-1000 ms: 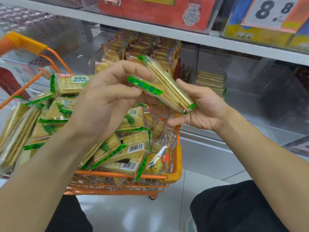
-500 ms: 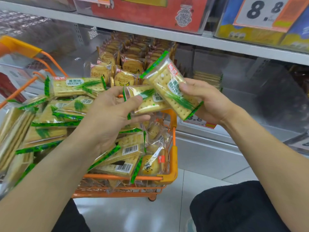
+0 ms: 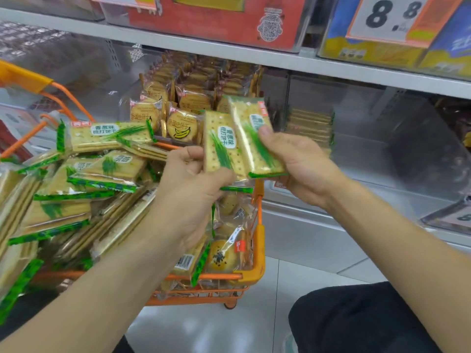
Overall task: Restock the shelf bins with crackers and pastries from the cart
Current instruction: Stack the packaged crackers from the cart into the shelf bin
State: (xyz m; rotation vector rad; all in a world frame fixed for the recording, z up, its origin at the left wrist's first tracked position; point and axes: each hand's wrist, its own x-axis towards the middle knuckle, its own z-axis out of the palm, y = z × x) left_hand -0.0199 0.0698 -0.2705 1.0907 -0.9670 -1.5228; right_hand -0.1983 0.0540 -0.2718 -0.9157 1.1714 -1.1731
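Each hand grips one scallion cracker pack: left hand [image 3: 190, 184], right hand [image 3: 299, 164]. At eight o'clock, the orange cart [image 3: 258, 250] brims with packs.

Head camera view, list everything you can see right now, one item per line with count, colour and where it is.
Scallion cracker packs in hand: two, pale yellow with green print, held side by side, one per hand.
Scallion cracker packs in cart: many, yellow and green, heaped.
Sesame pastries: a few, golden, cart's near right corner.
Cart: one, orange.
Banana biscuit packs: many, tan, in rows in the shelf bin behind the cart.
Stacked crackers: one short stack, in the clear bin to the right.
Price tag 8.8: one, white, upper shelf.
Left hand: grips the left pack.
Right hand: grips the right pack.
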